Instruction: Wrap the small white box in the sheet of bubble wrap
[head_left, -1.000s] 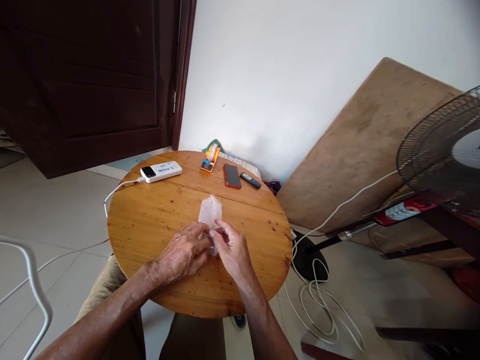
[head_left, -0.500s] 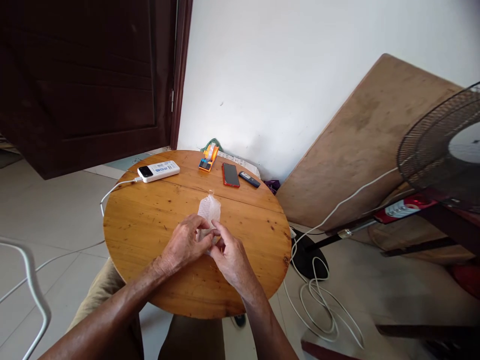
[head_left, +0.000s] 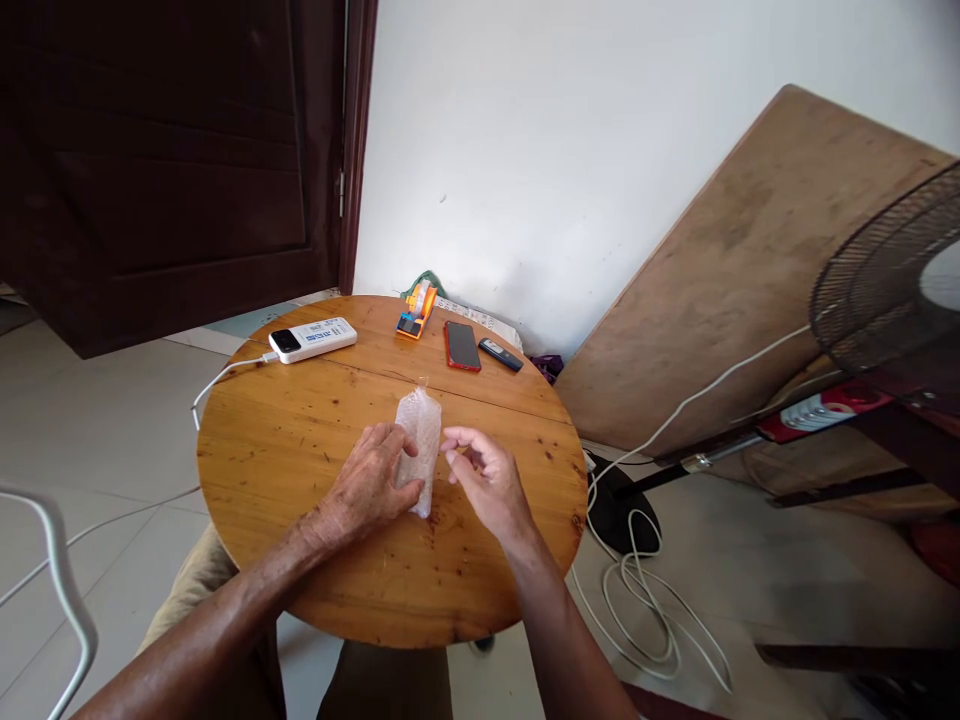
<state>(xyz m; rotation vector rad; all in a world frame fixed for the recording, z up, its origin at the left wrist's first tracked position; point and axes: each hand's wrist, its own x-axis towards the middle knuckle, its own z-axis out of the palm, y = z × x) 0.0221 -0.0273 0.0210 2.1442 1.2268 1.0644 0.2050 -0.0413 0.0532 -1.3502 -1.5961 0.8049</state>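
Observation:
A narrow packet of clear bubble wrap [head_left: 425, 440] lies lengthwise near the middle of the round wooden table [head_left: 300, 410]. My left hand [head_left: 375, 470] rests at its left side, thumb and fingers apart and touching the wrap's edge. Just right of the packet is my right hand [head_left: 487, 478], its fingers loosely bent and apart, holding nothing. A small clear strip sticks up at the packet's far end. What the wrap contains cannot be made out.
Along the table's back are a white device [head_left: 315, 340] with a cable, an orange tape dispenser [head_left: 417, 310], a red-edged phone [head_left: 462, 346] and a dark handheld device [head_left: 500, 355]. A fan [head_left: 892, 290] stands at the right.
My right hand has come off the wrap and moved right. My left hand has shifted slightly left, its fingers spreading, and more of the packet shows.

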